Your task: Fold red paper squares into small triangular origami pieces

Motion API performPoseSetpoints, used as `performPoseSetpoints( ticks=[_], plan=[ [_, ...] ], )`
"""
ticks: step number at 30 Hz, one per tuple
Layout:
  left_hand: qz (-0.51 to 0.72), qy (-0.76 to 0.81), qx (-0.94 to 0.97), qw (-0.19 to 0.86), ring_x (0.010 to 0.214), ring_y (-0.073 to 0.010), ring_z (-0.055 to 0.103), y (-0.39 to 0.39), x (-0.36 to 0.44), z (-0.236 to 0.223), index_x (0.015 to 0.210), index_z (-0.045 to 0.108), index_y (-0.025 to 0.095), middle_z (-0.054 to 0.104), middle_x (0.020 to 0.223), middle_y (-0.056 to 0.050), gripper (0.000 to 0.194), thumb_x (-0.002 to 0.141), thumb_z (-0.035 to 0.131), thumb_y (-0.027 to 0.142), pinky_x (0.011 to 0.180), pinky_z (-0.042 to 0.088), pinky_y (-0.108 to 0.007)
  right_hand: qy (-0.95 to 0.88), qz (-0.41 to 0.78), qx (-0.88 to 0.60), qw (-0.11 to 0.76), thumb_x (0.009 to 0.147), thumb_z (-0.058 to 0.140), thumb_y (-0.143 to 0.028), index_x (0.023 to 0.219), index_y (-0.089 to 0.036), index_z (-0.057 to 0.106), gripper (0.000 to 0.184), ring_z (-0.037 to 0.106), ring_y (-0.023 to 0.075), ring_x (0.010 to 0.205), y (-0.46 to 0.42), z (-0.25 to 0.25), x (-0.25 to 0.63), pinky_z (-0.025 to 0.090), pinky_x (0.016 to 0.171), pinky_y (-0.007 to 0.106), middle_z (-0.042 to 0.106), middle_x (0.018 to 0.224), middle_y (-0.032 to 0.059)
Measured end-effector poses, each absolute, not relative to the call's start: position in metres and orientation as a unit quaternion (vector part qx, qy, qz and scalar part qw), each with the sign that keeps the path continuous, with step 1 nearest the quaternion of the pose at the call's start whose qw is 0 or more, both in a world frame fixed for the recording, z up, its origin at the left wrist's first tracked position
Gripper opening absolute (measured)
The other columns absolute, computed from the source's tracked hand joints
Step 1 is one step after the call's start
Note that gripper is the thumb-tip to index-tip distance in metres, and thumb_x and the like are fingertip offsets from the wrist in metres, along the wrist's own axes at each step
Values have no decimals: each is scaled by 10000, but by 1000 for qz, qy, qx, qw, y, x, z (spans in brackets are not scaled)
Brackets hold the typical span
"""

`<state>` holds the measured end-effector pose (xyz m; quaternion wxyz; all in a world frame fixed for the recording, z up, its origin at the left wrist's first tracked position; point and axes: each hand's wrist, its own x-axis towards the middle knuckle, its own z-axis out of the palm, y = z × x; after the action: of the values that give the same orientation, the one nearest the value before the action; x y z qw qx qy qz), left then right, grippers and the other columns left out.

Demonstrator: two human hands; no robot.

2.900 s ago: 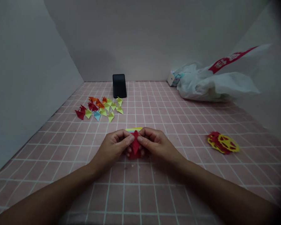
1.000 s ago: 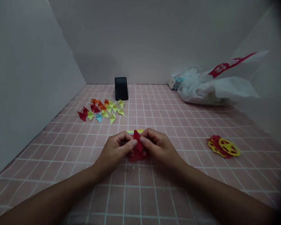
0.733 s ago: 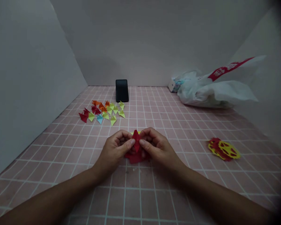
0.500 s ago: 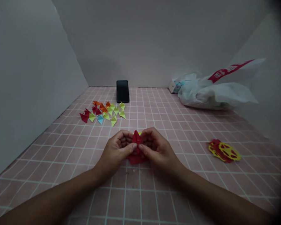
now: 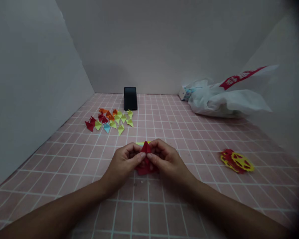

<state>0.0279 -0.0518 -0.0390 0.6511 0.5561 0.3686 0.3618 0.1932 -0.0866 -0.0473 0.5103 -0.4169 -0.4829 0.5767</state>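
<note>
My left hand (image 5: 123, 163) and my right hand (image 5: 165, 160) meet at the middle of the pink tiled table (image 5: 149, 205). Both pinch a small folded red paper piece (image 5: 145, 166), thumbs pressed together on its pointed top. Its lower part rests near the table between my palms. Just behind my fingers lies a thin stack of coloured paper slips (image 5: 141, 143), mostly hidden by the hands.
A scatter of several folded paper triangles (image 5: 109, 119) in red, orange, yellow-green and blue lies at the back left. A black phone (image 5: 130, 98) stands against the back wall. A white plastic bag (image 5: 224, 99) lies at the back right. Red and yellow paper cut-outs (image 5: 236, 161) lie at the right.
My hands have kept folding the red paper, thumbs closing tighter on its tip. The view has tilted slightly, so the table things sit lower in the picture.
</note>
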Motion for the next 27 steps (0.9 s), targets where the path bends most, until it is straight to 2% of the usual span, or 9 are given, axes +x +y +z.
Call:
performPoseSetpoints(
  ticks=[3, 7, 14, 19, 21, 23, 25, 27],
  plan=[
    [372, 350, 609, 607, 661, -119, 641, -54, 28, -37, 831, 648, 155, 679, 739, -1, 114, 837, 682, 264, 632, 517, -229, -440, 625, -393, 511, 835, 719, -326, 875, -191, 600, 184, 535, 77, 559, -85, -48, 196, 447, 552, 208, 590, 684, -42],
    [399, 323, 704, 491, 683, -121, 657, -59, 26, -35, 869, 636, 160, 680, 762, -2, 21, 877, 646, 176, 665, 519, -239, -400, 696, -330, 497, 831, 748, -347, 887, -197, 602, 216, 587, 90, 563, -83, -47, 200, 495, 586, 223, 624, 651, -41],
    [466, 231, 836, 175, 700, -127, 581, -61, 23, -37, 851, 584, 161, 611, 768, -15, 133, 848, 644, 42, 629, 469, -236, -348, 743, -286, 495, 819, 770, -252, 892, -187, 700, 121, 664, 91, 662, -86, -49, 196, 559, 664, 229, 688, 796, -11],
    [466, 195, 861, 55, 766, -154, 595, -58, 17, -36, 856, 575, 159, 633, 834, -52, 150, 857, 618, 15, 682, 511, -270, -345, 728, -305, 508, 849, 742, -348, 1031, -187, 725, 243, 690, 128, 805, -88, -43, 197, 572, 740, 260, 713, 971, 45],
    [468, 182, 864, 26, 745, -151, 578, -57, 15, -35, 832, 574, 157, 633, 828, -52, 154, 851, 629, 14, 657, 501, -263, -352, 716, -316, 514, 861, 727, -390, 998, -171, 717, 259, 678, 110, 754, -87, -39, 199, 553, 686, 217, 709, 912, 40],
    [472, 168, 865, 3, 720, -147, 555, -55, 14, -34, 819, 576, 152, 631, 817, -50, 155, 846, 634, 11, 628, 483, -260, -368, 709, -326, 505, 887, 687, -448, 926, -155, 696, 296, 639, 88, 615, -86, -37, 202, 514, 574, 182, 679, 755, 16],
    [475, 157, 866, -13, 712, -146, 542, -54, 14, -32, 821, 581, 142, 636, 819, -51, 148, 841, 637, 6, 614, 469, -263, -387, 709, -329, 490, 899, 660, -486, 873, -151, 665, 337, 595, 85, 503, -85, -37, 204, 474, 489, 177, 635, 631, -6],
    [474, 150, 867, -26, 708, -145, 534, -53, 14, -30, 820, 586, 136, 635, 814, -49, 143, 842, 638, 5, 607, 456, -267, -396, 715, -321, 478, 878, 691, -469, 877, -153, 646, 319, 591, 92, 470, -85, -37, 206, 475, 470, 187, 635, 605, -11]
  ],
)
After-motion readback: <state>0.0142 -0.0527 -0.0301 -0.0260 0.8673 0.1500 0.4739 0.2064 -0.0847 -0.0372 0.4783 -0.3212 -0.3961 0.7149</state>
